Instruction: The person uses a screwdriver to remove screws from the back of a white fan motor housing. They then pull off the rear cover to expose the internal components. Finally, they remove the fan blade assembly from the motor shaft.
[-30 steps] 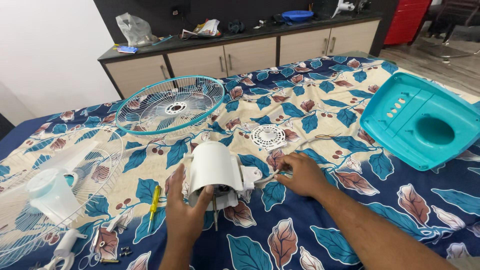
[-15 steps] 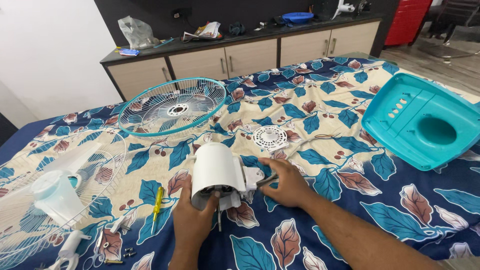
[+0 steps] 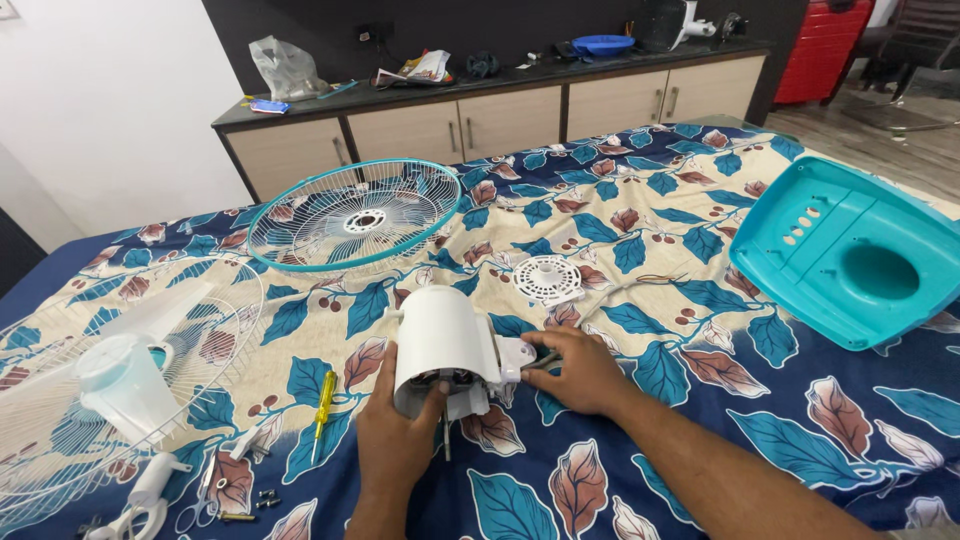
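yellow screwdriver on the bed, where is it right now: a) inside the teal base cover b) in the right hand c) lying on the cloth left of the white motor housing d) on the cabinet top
c: the yellow screwdriver lies loose on the leaf-print cloth, just left of the left hand that grips the white motor housing; the right hand is at the housing's other side.

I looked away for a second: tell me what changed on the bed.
Little: the right hand slid in closer against the white motor housing; the left hand keeps gripping its near end. The housing, yellow screwdriver and teal grille stayed put.
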